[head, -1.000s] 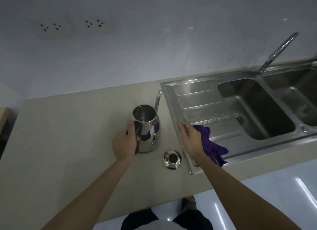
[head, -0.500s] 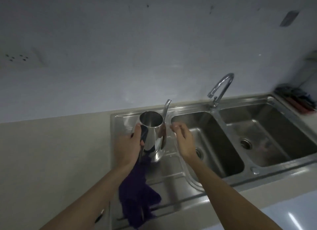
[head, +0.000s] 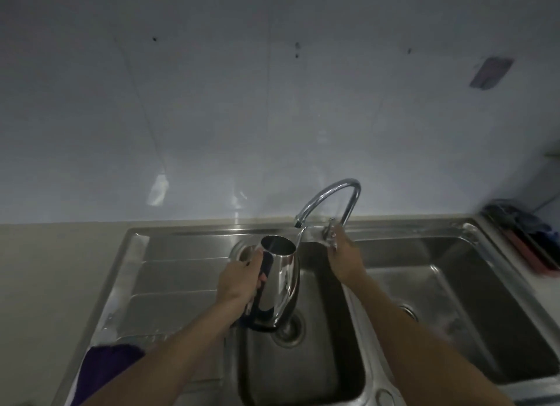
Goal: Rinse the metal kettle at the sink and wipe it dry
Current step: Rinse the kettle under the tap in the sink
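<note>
Metal kettle (head: 277,280) at frame centre, lidless, held above the left basin of the sink (head: 303,360), mouth just below and left of the faucet (head: 328,201) spout. Left hand (head: 239,283) clamped round its handle side; right hand (head: 341,255) closed, apparently, on the blurred tap lever. Purple cloth (head: 104,366) on the drainboard, lower left.

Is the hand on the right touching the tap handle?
Touching. The head view shows the right hand with its fingers wrapped on the tap handle, no gap between them, while the left hand holds the kettle.
</note>
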`<move>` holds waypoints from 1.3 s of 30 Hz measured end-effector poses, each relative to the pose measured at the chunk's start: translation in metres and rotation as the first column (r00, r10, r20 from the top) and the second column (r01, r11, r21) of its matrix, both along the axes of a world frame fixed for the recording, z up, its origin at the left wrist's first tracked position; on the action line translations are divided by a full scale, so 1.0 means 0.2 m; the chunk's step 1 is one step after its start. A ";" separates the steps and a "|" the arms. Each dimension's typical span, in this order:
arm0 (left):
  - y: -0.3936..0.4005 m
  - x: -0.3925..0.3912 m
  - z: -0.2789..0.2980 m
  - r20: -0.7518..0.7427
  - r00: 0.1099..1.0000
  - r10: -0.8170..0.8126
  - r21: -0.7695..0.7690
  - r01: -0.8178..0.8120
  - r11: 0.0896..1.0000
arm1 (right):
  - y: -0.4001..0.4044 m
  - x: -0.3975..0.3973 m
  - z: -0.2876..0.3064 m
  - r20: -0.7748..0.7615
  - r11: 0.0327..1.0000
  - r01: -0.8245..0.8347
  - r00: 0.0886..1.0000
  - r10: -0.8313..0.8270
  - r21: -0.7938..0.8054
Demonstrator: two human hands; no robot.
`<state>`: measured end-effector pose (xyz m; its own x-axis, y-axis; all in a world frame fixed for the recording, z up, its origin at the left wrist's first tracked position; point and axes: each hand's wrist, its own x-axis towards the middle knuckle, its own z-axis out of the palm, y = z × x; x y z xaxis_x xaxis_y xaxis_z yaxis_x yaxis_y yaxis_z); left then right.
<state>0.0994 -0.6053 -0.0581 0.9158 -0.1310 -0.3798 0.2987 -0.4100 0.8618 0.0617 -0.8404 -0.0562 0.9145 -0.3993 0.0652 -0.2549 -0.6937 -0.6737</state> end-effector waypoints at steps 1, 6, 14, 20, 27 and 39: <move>-0.06 0.03 0.00 -0.001 1.000 0.015 -0.011 -0.015 1.000 | -0.08 0.06 -0.02 -0.032 0.998 -0.043 0.999 0.042 -0.041; -0.21 0.17 0.00 0.054 0.996 0.067 0.019 -0.068 0.997 | -0.25 0.27 -0.18 -0.231 0.962 -0.235 0.952 0.199 -0.140; -0.26 0.16 -0.06 0.087 0.994 0.062 0.125 -0.072 0.990 | -0.33 0.55 -0.26 -0.583 0.922 -0.371 0.776 0.243 -0.109; -0.27 0.25 -0.02 0.133 0.988 0.079 0.129 -0.096 0.987 | -0.37 0.69 -0.21 -0.598 0.913 -0.384 0.767 0.232 -0.138; -0.26 0.33 0.04 0.069 0.993 0.097 0.141 -0.106 0.984 | -0.20 0.49 -0.22 -0.220 0.991 -0.020 0.974 0.049 0.130; -0.33 0.40 0.15 -0.073 0.996 0.048 0.160 -0.036 0.986 | -0.17 0.32 -0.17 -0.192 0.988 0.062 0.981 -0.034 0.141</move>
<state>0.1800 -0.6717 -0.0275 0.8868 -0.0260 -0.4613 0.3804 -0.5256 0.7609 0.1247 -0.8741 -0.0906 0.8843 -0.4353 -0.1687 -0.4176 -0.5759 -0.7029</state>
